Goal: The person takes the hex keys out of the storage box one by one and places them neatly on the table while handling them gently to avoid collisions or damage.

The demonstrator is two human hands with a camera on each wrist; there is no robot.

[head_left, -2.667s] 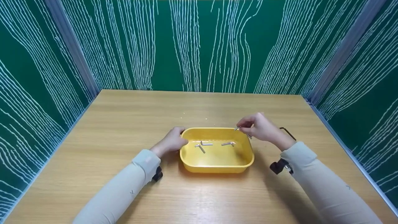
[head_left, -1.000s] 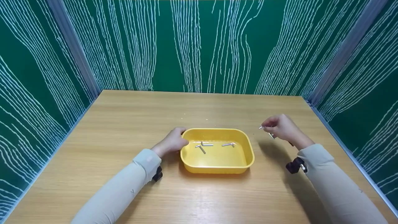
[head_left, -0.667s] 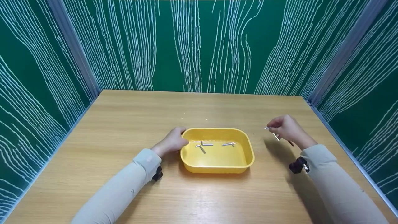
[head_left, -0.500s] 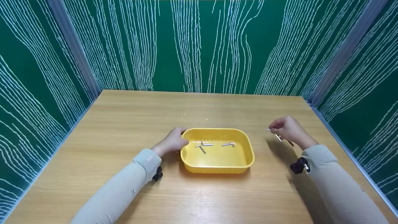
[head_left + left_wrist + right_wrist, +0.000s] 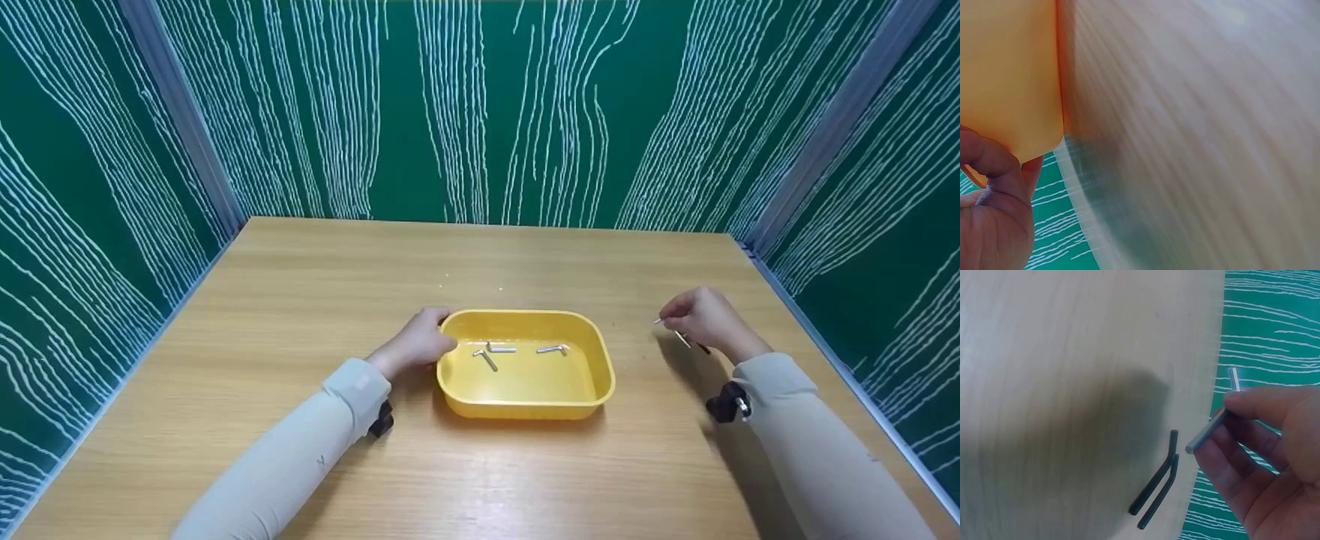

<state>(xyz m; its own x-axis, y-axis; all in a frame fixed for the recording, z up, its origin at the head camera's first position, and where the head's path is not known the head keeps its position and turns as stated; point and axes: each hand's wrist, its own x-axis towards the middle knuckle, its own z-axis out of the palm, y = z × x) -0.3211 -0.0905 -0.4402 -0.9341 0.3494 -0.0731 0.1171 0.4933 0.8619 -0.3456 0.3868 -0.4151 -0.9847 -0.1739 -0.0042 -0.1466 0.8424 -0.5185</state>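
Observation:
My left hand (image 5: 412, 345) grips the left end of a yellow plastic bin (image 5: 525, 410); the left wrist view shows curled fingers (image 5: 994, 157) at the bin wall (image 5: 1010, 73). Three silver L-shaped hex keys lie apart on the bin floor, one hex key (image 5: 551, 349) toward the right. To the right of the bin, my right hand (image 5: 705, 319) pinches another silver hex key (image 5: 1207, 433) between thumb and fingers, above the table. Two black hex keys lie side by side on the tabletop below this hand, the nearer black hex key (image 5: 1154, 486) touching or almost touching its neighbour.
The wooden table (image 5: 480, 480) is bounded by green walls (image 5: 390, 150) with white wavy lines at the back and sides. Some tiny pale specks (image 5: 501, 289) lie behind the bin. A dark wrist camera (image 5: 726, 403) sits under the right cuff.
My right hand has carried the silver hex key from the bin's back right corner out to the right, then lower toward the table. The left hand and the bin stay in place.

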